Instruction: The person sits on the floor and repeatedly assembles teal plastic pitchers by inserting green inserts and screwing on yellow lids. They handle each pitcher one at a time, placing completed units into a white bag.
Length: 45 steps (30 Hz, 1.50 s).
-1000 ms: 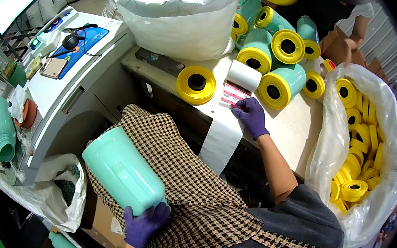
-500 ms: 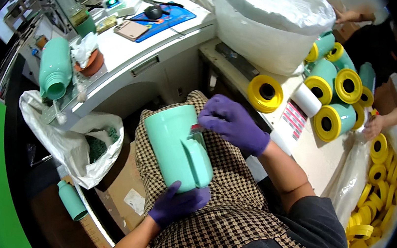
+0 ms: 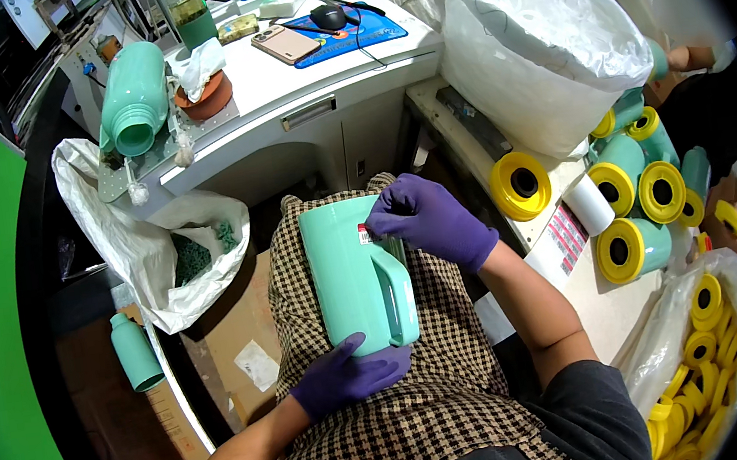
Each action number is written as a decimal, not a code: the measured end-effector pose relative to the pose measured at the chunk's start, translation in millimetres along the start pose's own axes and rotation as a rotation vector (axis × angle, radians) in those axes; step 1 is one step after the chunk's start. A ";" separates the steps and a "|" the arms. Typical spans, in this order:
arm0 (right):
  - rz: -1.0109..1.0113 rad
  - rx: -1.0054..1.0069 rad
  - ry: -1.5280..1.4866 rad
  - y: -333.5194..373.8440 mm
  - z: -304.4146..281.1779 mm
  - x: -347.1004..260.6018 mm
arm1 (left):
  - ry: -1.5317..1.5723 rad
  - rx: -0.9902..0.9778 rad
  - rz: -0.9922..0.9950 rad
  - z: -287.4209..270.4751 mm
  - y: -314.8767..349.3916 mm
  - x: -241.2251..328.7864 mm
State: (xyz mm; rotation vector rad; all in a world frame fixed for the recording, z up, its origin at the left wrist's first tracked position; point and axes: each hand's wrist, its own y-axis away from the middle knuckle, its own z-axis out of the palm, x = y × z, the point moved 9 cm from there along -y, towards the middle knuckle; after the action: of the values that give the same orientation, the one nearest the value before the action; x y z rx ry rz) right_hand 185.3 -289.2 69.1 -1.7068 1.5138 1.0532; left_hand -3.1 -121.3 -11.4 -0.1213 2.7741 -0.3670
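A mint-green plastic jug (image 3: 346,269) with a side handle rests on my lap, on a checked apron (image 3: 446,340). My left hand (image 3: 350,379), in a purple glove, grips the jug around its lower end. On the jug's wall above the handle sits a small red-and-white sticker (image 3: 364,234). The gloved right hand (image 3: 427,223) has its fingers pinched at the sticker's right edge, against the jug. The fingertips partly hide that edge.
A sheet of stickers (image 3: 563,238) and a yellow ring-shaped part (image 3: 519,186) lie on the right bench. Behind are several green jugs with yellow ends (image 3: 633,248) and a white sack (image 3: 541,62). A co-worker's hand (image 3: 693,59) shows at right. A scrap bag (image 3: 156,297) stands left.
The sticker, tilted in my right fingers before, now lies flat on the jug. My view has shifted, so the bench and desk appear farther right.
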 end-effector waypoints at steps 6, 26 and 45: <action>-0.360 0.464 0.212 -13.5 -25.0 -2.9 | 0.151 0.138 -0.167 -21.4 5.8 -21.7; -1.155 0.415 0.679 -176.5 161.2 -211.2 | 0.261 1.649 -1.582 -145.3 284.1 -65.0; -0.483 0.479 -0.458 177.4 -70.1 28.3 | -0.263 0.851 -1.208 -44.2 147.9 -427.1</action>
State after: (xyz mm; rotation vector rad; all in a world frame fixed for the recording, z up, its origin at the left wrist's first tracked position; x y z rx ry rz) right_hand 22.2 -390.2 89.1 -1.2841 0.9018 0.6878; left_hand 376.9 85.9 126.0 -1.4551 1.7472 -1.5767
